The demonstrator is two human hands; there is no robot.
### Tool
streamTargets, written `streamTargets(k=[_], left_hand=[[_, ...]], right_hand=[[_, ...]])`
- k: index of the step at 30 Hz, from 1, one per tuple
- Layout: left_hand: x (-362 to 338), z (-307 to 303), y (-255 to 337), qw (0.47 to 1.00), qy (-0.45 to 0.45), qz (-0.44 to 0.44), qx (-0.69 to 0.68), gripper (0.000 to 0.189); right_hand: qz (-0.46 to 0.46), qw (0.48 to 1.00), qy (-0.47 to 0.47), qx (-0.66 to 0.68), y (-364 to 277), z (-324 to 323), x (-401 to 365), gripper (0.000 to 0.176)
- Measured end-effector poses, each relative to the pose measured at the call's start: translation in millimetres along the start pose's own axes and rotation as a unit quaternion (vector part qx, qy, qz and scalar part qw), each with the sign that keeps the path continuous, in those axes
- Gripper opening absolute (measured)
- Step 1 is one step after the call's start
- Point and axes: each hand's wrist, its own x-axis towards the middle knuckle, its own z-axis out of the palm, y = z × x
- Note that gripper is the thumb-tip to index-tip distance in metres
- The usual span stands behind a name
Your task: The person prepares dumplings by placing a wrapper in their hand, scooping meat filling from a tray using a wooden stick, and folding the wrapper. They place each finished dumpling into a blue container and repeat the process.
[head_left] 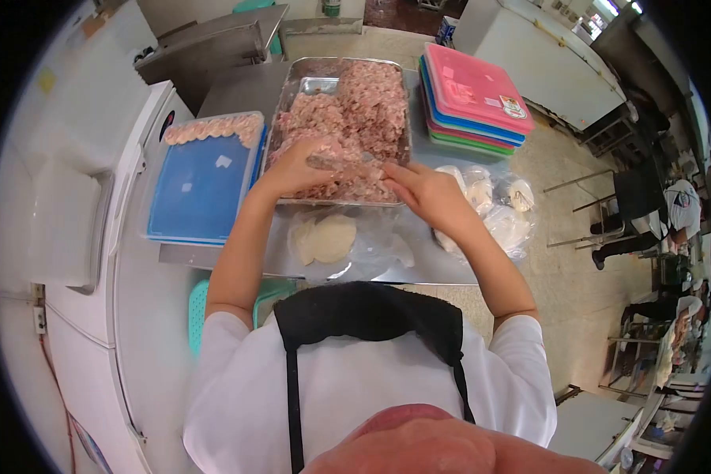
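A large metal tray point(411, 118) holds a mound of pink minced meat filling point(371, 95). Over its near left part is my left hand point(302, 166), fingers curled around something that I cannot make out. My right hand point(425, 191) reaches over the tray's near right edge, its thumb and fingers pinched together beside the meat. What they grip is too small to name. A greyish flat piece point(321, 162) shows between the hands. Round pale dough wrappers point(329, 239) lie on clear plastic in front of the tray.
At left, a blue tray point(193, 186) bears a row of shaped dumplings point(213, 129) along its far edge. Stacked coloured containers point(482, 91) stand at right, above bagged dough wrappers point(502, 213). A white freezer point(545, 55) stands behind; people sit far right.
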Motion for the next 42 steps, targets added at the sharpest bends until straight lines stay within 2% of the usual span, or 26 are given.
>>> streamTargets(k=[3,4,7,10,13,16,19,20,22,26,29,32,35,38,42], left_hand=[[-17,-14,-17,0.999,0.041,0.006,0.003,0.055],[-26,-21,-2,0.995,0.054,-0.048,-0.068,0.050],[-49,-50,21,0.993,0.047,-0.056,-0.093,0.047],[-65,-72,12,0.990,0.016,-0.101,-0.099,0.040],[-82,-92,-4,0.986,0.003,-0.160,-0.041,0.043],[-103,-121,-46,0.998,-0.004,-0.060,0.037,0.050],[-117,-150,-100,0.988,0.046,-0.124,0.077,0.052],[-118,-158,-121,0.984,0.047,-0.134,0.106,0.051],[-114,-165,-134,0.977,0.068,-0.131,0.156,0.052],[-93,-165,-143,0.973,0.086,-0.122,0.174,0.056],[-72,-150,-150,0.972,0.103,-0.143,0.156,0.067],[-62,-128,-167,0.966,0.154,-0.047,0.204,0.083],[-48,-122,-159,0.965,0.109,-0.109,0.211,0.090],[-33,-112,-158,0.936,0.147,-0.136,0.288,0.090],[-33,-118,-162,0.965,0.080,-0.156,0.194,0.090]], right_hand=[[0.010,1.000,-0.014,-0.011,-7,-8,11,0.026],[0.016,1.000,-0.015,-0.009,-14,-13,17,0.027],[-0.011,0.995,-0.031,0.096,-44,-6,27,0.029],[-0.005,0.995,-0.030,0.091,-69,45,34,0.029],[-0.004,0.993,-0.028,0.115,-81,56,42,0.029],[0.090,0.984,-0.035,0.148,-92,63,32,0.030],[0.119,0.977,0.014,0.174,-73,90,0,0.034],[0.175,0.962,0.017,0.206,-71,95,-12,0.033],[0.288,0.919,0.024,0.269,-70,102,-36,0.032],[0.377,0.876,0.054,0.295,-75,104,-76,0.032],[0.393,0.863,0.075,0.308,-82,94,-89,0.032],[0.392,0.862,0.089,0.309,-83,88,-97,0.031],[0.410,0.850,0.090,0.318,-82,84,-98,0.032],[0.380,0.875,0.076,0.291,-70,88,-94,0.033],[0.306,0.936,0.021,0.173,-35,93,-78,0.033]])
